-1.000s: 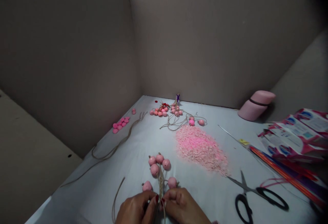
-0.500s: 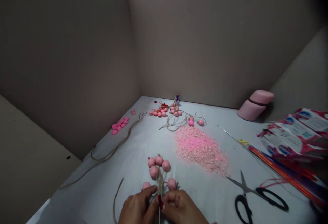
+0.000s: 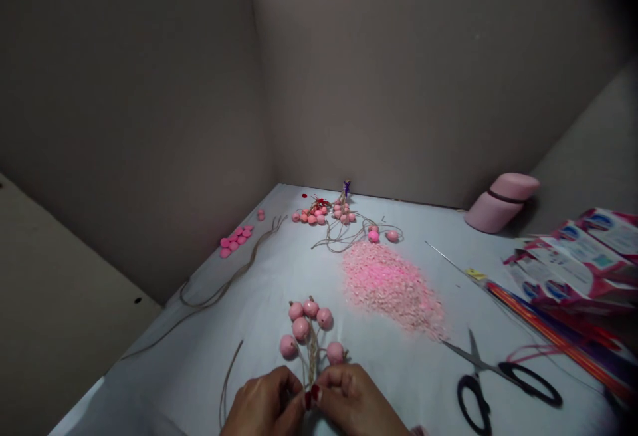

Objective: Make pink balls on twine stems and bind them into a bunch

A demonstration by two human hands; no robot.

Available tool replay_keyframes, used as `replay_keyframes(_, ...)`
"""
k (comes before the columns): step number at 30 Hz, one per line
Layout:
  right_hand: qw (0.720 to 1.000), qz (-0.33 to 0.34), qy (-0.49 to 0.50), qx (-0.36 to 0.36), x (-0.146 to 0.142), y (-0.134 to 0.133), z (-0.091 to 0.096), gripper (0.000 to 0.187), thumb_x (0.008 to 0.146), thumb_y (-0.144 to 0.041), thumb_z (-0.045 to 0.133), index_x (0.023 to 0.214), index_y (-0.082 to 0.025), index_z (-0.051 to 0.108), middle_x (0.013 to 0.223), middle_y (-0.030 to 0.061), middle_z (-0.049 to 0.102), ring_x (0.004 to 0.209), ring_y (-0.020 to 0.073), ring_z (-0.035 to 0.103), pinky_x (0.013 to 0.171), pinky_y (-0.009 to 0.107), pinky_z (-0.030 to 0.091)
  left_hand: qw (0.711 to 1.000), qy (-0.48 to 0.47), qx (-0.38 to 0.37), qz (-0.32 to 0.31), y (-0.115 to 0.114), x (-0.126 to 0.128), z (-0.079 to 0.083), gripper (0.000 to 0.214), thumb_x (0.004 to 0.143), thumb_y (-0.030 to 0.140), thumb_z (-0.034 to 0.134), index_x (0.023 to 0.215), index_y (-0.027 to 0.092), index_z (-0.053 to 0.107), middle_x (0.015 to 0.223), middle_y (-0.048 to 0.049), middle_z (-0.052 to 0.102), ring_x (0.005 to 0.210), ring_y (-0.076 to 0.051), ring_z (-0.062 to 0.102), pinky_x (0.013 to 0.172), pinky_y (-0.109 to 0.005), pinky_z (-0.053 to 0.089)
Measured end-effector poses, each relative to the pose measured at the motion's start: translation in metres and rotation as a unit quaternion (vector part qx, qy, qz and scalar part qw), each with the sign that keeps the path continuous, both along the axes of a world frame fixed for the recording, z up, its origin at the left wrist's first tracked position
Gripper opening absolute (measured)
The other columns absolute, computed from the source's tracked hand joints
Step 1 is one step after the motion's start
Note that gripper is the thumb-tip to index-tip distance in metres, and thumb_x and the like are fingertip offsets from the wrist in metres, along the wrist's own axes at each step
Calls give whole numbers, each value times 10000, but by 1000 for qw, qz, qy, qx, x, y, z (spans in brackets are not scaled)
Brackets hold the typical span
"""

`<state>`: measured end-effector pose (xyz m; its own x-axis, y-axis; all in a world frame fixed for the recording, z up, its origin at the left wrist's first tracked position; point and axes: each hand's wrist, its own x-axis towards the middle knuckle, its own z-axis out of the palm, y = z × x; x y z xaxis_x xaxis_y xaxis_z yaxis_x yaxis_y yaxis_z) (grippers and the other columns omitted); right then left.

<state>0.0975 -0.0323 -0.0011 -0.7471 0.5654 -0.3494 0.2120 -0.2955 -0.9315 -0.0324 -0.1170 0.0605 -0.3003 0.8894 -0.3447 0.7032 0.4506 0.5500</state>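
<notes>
At the front of the table, several pink round beads (image 3: 301, 329) hang together on a braided twine cord (image 3: 313, 355). My left hand (image 3: 266, 401) pinches the lower end of this cord from the left. From the right, my right hand (image 3: 351, 399) pinches the same spot, its fingertips meeting those of the left. The beads fan out above my fingers on the white cloth. My hands cover the cord's lower end. A short piece of twine (image 3: 229, 383) lies just left of my left hand.
Open black-handled scissors (image 3: 478, 366) lie right of my hands. Beyond are a pile of pink grains (image 3: 391, 286), finished bead bunches (image 3: 312, 215), long twine (image 3: 239, 275) and pink discs (image 3: 235, 241). Boxes (image 3: 581, 260) and a pink bottle (image 3: 501, 203) stand right. Grey panels (image 3: 399, 77) enclose the table.
My fingertips have slid slightly down the cord, so more of the braid and the lower left bead show. The view has shifted a little.
</notes>
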Motion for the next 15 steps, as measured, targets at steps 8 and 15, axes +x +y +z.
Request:
replay_keyframes(8, 1000, 6, 25, -5, 0, 0, -4, 220, 640, -340, 693, 599, -123, 702, 497, -9, 553, 521, 116, 464, 535, 228, 320, 992, -114, 36, 49, -4, -5, -19, 188, 742, 288, 440, 673, 178, 575, 620, 0, 639, 606, -148, 568, 550, -217, 391)
replay_keyframes(15, 999, 12, 27, -12, 0, 0, 5, 202, 667, -314, 674, 596, -127, 698, 517, -9, 559, 531, 109, 449, 546, 222, 320, 973, -204, 85, 70, -8, -4, -22, 181, 760, 334, 421, 648, 199, 467, 601, -15, 619, 570, -146, 572, 536, -222, 404)
